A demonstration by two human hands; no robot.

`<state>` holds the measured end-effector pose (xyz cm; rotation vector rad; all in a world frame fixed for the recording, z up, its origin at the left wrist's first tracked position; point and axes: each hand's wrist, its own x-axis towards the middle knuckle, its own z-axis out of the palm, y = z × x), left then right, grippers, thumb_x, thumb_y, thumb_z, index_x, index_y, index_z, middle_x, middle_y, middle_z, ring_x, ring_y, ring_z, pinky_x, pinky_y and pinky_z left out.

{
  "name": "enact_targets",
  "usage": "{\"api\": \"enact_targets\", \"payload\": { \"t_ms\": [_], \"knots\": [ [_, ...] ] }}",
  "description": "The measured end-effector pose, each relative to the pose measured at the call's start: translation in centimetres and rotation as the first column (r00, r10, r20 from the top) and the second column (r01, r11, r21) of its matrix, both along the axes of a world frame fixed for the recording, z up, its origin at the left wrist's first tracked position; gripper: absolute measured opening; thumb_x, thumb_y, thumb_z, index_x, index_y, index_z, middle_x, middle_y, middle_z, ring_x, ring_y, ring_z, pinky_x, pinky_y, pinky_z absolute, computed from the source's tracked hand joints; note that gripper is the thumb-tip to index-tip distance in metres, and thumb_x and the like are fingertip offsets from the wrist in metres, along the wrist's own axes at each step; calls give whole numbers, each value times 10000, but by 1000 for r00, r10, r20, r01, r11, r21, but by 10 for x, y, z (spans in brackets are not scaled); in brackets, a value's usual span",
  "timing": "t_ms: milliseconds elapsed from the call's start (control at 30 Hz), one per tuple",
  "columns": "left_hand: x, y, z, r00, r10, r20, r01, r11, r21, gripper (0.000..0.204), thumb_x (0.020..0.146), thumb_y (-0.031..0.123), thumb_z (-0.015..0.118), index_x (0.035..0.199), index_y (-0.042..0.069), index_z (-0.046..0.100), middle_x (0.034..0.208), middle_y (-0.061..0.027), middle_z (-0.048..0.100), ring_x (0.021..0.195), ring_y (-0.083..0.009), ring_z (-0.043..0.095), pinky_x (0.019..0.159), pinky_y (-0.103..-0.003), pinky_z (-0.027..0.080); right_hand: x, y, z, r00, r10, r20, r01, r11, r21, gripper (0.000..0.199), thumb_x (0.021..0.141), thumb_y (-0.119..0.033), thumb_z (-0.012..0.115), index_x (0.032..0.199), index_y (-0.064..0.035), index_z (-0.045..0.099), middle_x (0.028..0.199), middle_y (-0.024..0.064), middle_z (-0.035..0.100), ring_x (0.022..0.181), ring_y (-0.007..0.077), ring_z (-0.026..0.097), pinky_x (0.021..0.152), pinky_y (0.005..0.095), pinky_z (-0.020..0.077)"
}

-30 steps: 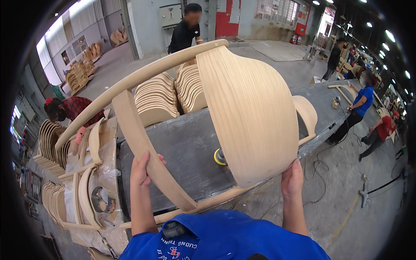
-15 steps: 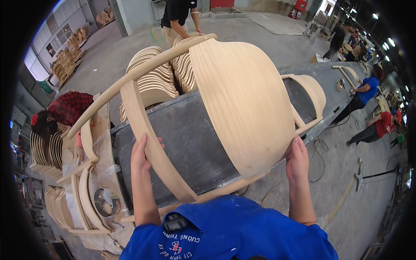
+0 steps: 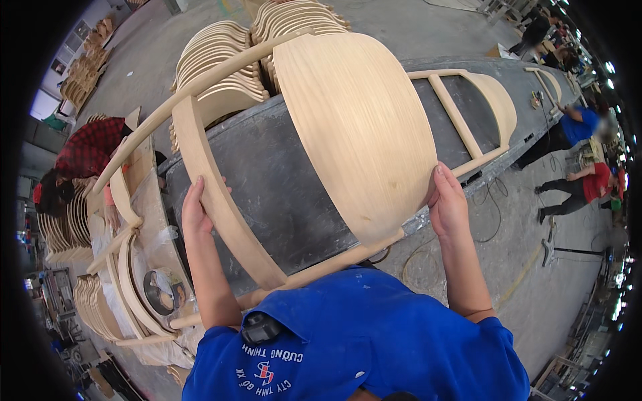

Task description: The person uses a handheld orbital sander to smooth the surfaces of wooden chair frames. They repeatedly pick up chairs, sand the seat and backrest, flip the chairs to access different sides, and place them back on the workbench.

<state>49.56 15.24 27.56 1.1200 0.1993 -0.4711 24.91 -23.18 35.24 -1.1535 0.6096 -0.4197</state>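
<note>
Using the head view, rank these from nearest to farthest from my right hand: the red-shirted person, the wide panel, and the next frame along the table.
1. Wide panel: its right edge is in the right hand.
2. Next frame: beyond the panel to the right, on the table.
3. Red-shirted person: farthest, off to the right.

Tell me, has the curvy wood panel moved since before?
Yes: the curved wooden panel has shifted left over the dark tabletop; more of the wooden frame lying there now shows past its right edge.
</note>
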Motion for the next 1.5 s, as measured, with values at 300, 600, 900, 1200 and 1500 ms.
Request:
{"api": "enact_targets", "payload": {
  "t_ms": [300, 600, 900, 1200, 1500],
  "knots": [
    [15, 15, -51, 992, -32, -120, 37, 998, 43, 441, 971, 297, 534, 1260, -28, 462, 1062, -222, 632, 899, -342, 653, 759, -439, 549, 25, 13, -18, 986, 39, -160, -41, 999, -8, 374, 1013, -266, 469, 1247, 14, 550, 1169, 76, 634, 1062, 133, 584, 895, 268, 447],
    [34, 26, -100, 978, -12, -208, 39, 991, 130, 443, 971, 323, 523, 1215, -47, 519, 1062, -198, 645, 915, -327, 651, 790, -443, 534, 54, 17, -42, 977, 62, -205, -56, 998, 34, 367, 1009, -240, 464, 1258, 18, 540, 1152, 82, 634, 1039, 129, 591, 869, 262, 456],
    [48, 29, -134, 956, 3, -294, 53, 982, 182, 453, 968, 357, 527, 1203, -29, 561, 1058, -161, 655, 952, -306, 647, 824, -431, 525, 73, 8, -71, 962, 126, -242, -97, 987, 128, 361, 1009, -243, 458, 1243, 19, 541, 1106, 73, 642, 948, 120, 602, 774, 253, 472],
    [63, 23, -201, 940, 156, -304, -75, 962, 261, 449, 932, 311, 606, 1232, -20, 560, 1183, -154, 637, 1089, -281, 609, 935, -403, 470, 83, -1, -136, 934, 215, -284, -172, 971, 168, 359, 1013, -259, 453, 1252, -6, 540, 1168, 69, 621, 1045, 141, 578, 889, 286, 447],
    [62, 6, -258, 935, 168, -313, -132, 982, 135, 444, 974, 290, 535, 1260, -49, 524, 1242, -159, 602, 1138, -272, 586, 978, -391, 457, 76, -26, -196, 866, 207, -455, -201, 978, 62, 352, 1011, -284, 464, 1240, -37, 566, 1115, 48, 644, 997, 142, 595, 874, 299, 455]
  ]
}}
